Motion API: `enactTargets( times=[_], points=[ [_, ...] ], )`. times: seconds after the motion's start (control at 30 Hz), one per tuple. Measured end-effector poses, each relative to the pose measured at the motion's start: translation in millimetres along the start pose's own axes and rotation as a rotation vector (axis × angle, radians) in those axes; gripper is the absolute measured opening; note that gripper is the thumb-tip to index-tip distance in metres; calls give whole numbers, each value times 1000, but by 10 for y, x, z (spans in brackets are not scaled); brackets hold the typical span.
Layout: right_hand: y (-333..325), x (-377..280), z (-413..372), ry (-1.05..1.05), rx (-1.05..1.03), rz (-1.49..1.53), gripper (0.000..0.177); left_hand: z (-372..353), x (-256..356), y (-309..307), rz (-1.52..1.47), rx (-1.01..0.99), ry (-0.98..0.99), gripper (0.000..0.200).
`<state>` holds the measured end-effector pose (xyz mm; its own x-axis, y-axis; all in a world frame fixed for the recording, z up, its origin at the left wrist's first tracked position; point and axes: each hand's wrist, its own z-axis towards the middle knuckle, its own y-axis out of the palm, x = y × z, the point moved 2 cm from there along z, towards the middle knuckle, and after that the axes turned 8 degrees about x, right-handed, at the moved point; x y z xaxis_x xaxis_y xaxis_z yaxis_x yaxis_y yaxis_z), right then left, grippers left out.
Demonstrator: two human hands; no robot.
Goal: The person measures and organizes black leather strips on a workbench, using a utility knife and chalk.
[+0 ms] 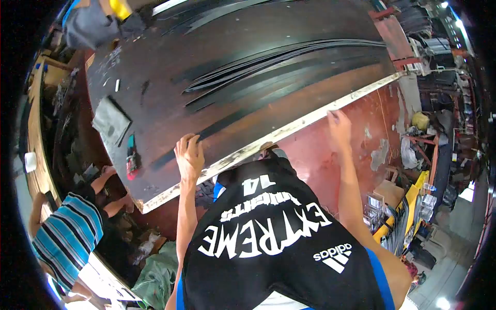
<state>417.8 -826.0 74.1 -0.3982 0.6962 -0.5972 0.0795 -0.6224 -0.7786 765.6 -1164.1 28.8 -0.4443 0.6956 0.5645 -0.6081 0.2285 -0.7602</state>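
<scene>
Lettering on the wearer's black shirt point(232, 279), all in white and inverted in this view. Far: the number "14" point(256, 184). Middle: the word "EXTREME" point(266, 235), in an arc; a smaller line point(256, 206) between the two is not clearly legible. Near right: "adidas" point(331, 252), beside its striped logo point(338, 262).

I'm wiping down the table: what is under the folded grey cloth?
Dark brown tabletop shows beside the folded grey cloth; anything between them is covered and cannot be seen.
</scene>
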Motion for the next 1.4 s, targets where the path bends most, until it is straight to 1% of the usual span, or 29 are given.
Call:
enactTargets(
  times=[0.03, 0.1, 0.13, 0.2, 0.23, 0.3, 0.33, 0.37, 0.43, 0.47, 0.5, 0.6, 0.7, 0.77, 0.8, 0.9, 0.93, 1.0, 1.03, 1.1, 1.13, 1.17, 1.23, 1.27, 1.3, 1.37, 1.4],
  points=[
    [93, -18, 171, -69, -67, 44, 23, 54, 43, 64, -1, -14, -20, 24],
    [205, -120, 491, -138, -139, -12, 17, 196, 159, 208, 15, 6, -4, 22],
    [254, -51, 673, -144, -137, -4, 17, 296, 248, 261, 12, 14, -4, 21],
    [380, 117, 1092, -356, -108, -65, 18, 504, 496, 404, 10, 43, 8, 20],
    [445, 220, 1344, -370, -114, -48, 18, 608, 605, 535, 27, 56, 1, 20],
    [548, 360, 1758, -634, -92, -61, 25, 787, 848, 802, 13, 44, 71, 21],
    [603, 443, 1930, -643, -156, -65, 34, 873, 984, 952, 25, 34, 82, 24],
    [641, 512, 2090, -641, -162, -44, 34, 948, 1114, 1080, 45, 30, 79, 24],
    [656, 647, 2331, -755, -272, -67, 39, 1133, 1297, 1394, 92, 5, 144, 28],
    [648, 714, 2399, -728, -316, -119, 42, 1198, 1336, 1534, 126, -19, 179, 34],
    [640, 766, 2471, -726, -351, -101, 45, 1276, 1434, 1617, 127, -22, 182, 34],
    [676, 927, 2608, -731, -427, -92, 44, 1340, 1613, 1772, 247, -109, 166, 39],
    [686, 1068, 2725, -775, -432, 16, 42, 1379, 1649, 1870, 261, -150, 104, 40],
    [672, 1108, 2804, -769, -455, 21, 39, 1378, 1604, 1917, 254, -145, 83, 38],
    [653, 1099, 2842, -732, -485, 45, 35, 1409, 1601, 1934, 258, -136, 65, 37],
    [734, 1282, 3008, -737, -465, 65, 32, 1503, 1572, 1951, 259, -133, 52, 36],
    [634, 1204, 3066, -787, -484, 106, 32, 1508, 1548, 1916, 248, -142, 61, 36],
    [535, 1162, 3122, -742, -553, 66, 31, 1507, 1546, 1847, 235, -164, 42, 35],
    [502, 1150, 3137, -733, -569, 68, 30, 1470, 1544, 1811, 239, -155, 25, 35],
    [501, 1155, 3143, -752, -581, 54, 28, 1423, 1556, 1759, 247, -76, 25, 34],
    [501, 1175, 3163, -754, -581, 39, 27, 1402, 1579, 1725, 262, -116, -23, 34],
    [523, 1200, 3174, -757, -582, 31, 27, 1363, 1573, 1732, 254, -113, -26, 34],
    [590, 1212, 3155, -891, -514, -41, 24, 1306, 1499, 1758, 263, -68, -9, 32],
    [621, 1232, 3141, -918, -481, -25, 21, 1293, 1450, 1782, 264, -50, 10, 27],
    [619, 1237, 3156, -911, -482, -33, 21, 1313, 1448, 1793, 255, -55, 13, 27],
    [617, 1226, 3219, -909, -532, -53, 19, 1373, 1444, 1797, 299, 16, 58, 23],
    [627, 1202, 3236, -869, -547, -55, 16, 1415, 1471, 1789, 285, 9, 18, 20]
  ],
)
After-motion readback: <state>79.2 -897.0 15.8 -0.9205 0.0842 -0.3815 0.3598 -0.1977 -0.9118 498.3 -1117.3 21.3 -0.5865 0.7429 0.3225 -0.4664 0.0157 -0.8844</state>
